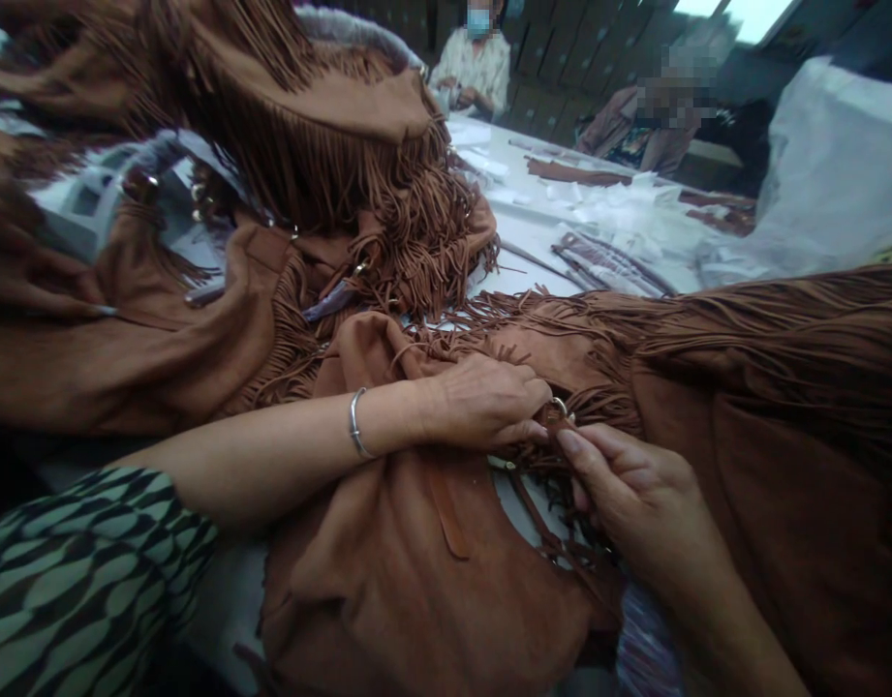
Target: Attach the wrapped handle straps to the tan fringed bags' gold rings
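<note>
My left hand (485,399), a silver bangle on its wrist, is closed with the fingertips at a small brown strap tab (554,418). From the other side my right hand (627,474) pinches the same tab between thumb and fingers. A metal ring (560,405) shows at the tab, right between the two hands. Under both hands lies a brown suede bag (416,581) with a narrow leather strip (449,513) hanging on its front. The fingertips of my left hand are partly hidden.
Fringed brown suede bags (322,136) are heaped at the left. More fringed suede (780,387) spreads at the right. Across the white table (518,194) lie strips and plastic wrapping (605,208). A large white plastic bag (838,165) stands far right. Two people (475,68) sit beyond the table.
</note>
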Action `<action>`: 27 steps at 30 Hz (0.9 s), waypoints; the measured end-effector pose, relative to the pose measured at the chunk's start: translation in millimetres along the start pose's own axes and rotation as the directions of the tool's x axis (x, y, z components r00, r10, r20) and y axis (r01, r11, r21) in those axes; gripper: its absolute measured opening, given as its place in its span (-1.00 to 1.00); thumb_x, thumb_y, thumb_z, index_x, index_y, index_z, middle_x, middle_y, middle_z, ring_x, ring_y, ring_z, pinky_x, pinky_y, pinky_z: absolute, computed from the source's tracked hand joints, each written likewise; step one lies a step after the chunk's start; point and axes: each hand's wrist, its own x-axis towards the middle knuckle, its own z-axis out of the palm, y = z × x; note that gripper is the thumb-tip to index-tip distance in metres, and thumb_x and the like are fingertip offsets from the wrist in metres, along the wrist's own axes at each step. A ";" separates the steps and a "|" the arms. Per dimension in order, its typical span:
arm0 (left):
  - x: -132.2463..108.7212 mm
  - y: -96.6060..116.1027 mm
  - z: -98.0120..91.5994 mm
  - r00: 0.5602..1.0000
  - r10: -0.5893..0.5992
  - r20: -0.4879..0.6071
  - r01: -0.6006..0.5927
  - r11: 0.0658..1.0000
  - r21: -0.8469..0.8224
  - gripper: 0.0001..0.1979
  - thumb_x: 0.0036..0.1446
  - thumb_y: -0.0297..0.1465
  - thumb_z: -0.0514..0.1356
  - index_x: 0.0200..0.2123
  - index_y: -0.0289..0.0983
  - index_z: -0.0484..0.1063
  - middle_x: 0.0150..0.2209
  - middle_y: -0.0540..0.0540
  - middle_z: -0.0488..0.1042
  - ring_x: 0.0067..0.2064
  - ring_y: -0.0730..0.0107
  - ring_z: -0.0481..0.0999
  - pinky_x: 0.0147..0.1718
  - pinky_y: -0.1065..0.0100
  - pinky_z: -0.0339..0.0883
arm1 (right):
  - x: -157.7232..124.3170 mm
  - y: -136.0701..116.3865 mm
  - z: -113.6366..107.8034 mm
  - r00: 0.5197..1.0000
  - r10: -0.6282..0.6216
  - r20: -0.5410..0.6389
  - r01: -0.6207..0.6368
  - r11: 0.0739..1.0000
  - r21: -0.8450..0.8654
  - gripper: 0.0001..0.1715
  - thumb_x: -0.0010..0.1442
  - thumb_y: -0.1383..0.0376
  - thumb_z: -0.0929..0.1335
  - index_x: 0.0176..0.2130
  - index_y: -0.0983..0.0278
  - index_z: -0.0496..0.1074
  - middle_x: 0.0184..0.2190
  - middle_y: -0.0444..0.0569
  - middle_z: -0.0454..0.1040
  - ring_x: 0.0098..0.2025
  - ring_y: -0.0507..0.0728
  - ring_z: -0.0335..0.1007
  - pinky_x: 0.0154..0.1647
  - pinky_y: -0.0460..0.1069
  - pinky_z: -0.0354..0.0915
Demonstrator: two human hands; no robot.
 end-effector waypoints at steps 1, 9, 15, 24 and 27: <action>-0.2 0.3 -0.3 1.000 -0.010 -0.004 0.010 1.000 0.005 -0.67 0.25 -0.20 0.00 -0.17 -0.37 0.32 -0.26 -0.17 0.45 -0.26 0.20 0.47 -0.38 0.28 0.31 | 0.1 -0.6 0.0 0.999 -0.024 -0.030 0.022 0.999 -0.046 -0.62 0.20 0.12 0.26 -0.54 0.27 0.34 -0.73 -0.17 0.25 -0.70 -0.03 0.15 -0.72 -0.15 0.04; -1.3 -3.0 -9.7 0.981 0.194 0.015 -0.194 0.980 -0.040 -0.59 0.28 -0.17 -0.07 0.06 -0.30 0.19 -0.18 -0.15 0.40 -0.29 0.31 0.44 -0.46 0.36 0.27 | 5.0 15.2 -13.2 0.979 0.057 0.196 -0.114 0.949 0.295 -0.50 0.17 -0.02 0.29 -0.57 0.30 0.32 -0.77 -0.21 0.17 -0.72 -0.07 0.01 -0.74 -0.16 -0.06; 0.3 0.8 -11.2 0.989 0.144 0.045 -0.146 0.988 0.048 -0.57 0.30 -0.15 -0.14 -0.03 -0.36 0.25 -0.25 -0.16 0.41 -0.34 0.28 0.45 -0.55 0.36 0.22 | 5.8 13.3 -9.8 0.984 0.090 0.153 -0.138 0.930 0.342 -0.54 0.12 -0.02 0.34 -0.54 0.31 0.39 -0.78 -0.20 0.17 -0.72 -0.07 0.01 -0.75 -0.16 -0.07; 0.0 -7.9 -5.0 0.992 0.129 0.005 -0.129 0.991 -0.022 -0.61 0.27 -0.17 -0.04 -0.07 -0.37 0.28 -0.23 -0.16 0.43 -0.31 0.28 0.45 -0.44 0.32 0.28 | 3.2 6.1 -1.0 0.985 0.132 0.113 -0.151 0.972 0.179 -0.54 0.18 -0.01 0.28 -0.52 0.28 0.36 -0.75 -0.19 0.24 -0.73 -0.06 0.10 -0.74 -0.18 0.04; 1.1 -7.3 -6.5 0.992 0.128 -0.004 -0.128 0.989 -0.068 -0.57 0.24 -0.16 -0.01 0.00 -0.39 0.25 -0.22 -0.17 0.43 -0.25 0.23 0.45 -0.35 0.27 0.31 | 0.8 11.6 -6.3 0.971 0.143 0.192 -0.190 0.947 0.257 -0.50 0.16 -0.06 0.28 -0.52 0.29 0.35 -0.75 -0.22 0.21 -0.74 -0.07 0.09 -0.75 -0.18 0.01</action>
